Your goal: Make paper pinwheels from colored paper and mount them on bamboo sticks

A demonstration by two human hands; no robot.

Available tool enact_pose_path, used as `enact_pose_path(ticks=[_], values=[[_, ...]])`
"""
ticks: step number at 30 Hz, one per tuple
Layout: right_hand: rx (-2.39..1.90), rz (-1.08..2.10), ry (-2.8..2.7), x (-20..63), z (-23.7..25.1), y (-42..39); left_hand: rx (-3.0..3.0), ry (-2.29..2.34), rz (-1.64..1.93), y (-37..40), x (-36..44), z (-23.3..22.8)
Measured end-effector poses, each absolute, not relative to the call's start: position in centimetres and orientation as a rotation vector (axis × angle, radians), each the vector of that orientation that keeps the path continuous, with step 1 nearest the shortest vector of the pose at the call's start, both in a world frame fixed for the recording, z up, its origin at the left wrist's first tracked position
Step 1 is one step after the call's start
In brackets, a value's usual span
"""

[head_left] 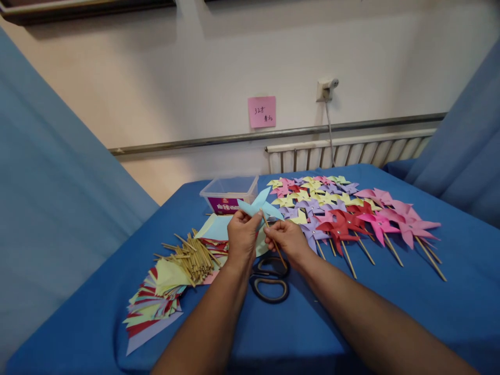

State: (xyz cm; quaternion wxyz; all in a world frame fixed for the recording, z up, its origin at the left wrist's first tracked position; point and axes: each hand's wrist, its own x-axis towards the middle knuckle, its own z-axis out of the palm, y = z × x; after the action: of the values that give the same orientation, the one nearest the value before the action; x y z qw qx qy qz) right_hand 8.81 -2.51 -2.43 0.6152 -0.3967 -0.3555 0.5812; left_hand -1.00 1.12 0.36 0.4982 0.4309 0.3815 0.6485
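Note:
A light blue paper pinwheel (261,202) is held up over the middle of the table. My left hand (244,233) is closed on it, fingers pinching the paper near its centre. A thin wooden stick (276,244) slants down from the pinwheel, and my right hand (288,237) pinches it a little below the paper. Beneath my hands lie black-handled scissors (270,289), their blades hidden from view. Behind my left hand is a stack of coloured paper sheets (214,227), partly covered.
Many finished pinwheels (339,226) spread across the right side of the blue-covered table (375,312). To the left are a pile of sticks (194,259) and fanned paper pieces (156,302). A clear plastic box (230,186) stands at the back, before the wall.

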Motion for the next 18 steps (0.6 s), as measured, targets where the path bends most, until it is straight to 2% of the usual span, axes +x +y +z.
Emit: enact_pose_path(ticks=[9, 18], values=[[-0.907, 1.205, -0.813, 9.3, -2.5, -2.0, 1.114, 0.865, 1.458, 0.5, -1.5, 1.4], [-0.767, 1.334, -0.735, 9.4, -1.9, -2.5, 0.969, 0.899, 1.550, 1.0, -1.8, 1.5]])
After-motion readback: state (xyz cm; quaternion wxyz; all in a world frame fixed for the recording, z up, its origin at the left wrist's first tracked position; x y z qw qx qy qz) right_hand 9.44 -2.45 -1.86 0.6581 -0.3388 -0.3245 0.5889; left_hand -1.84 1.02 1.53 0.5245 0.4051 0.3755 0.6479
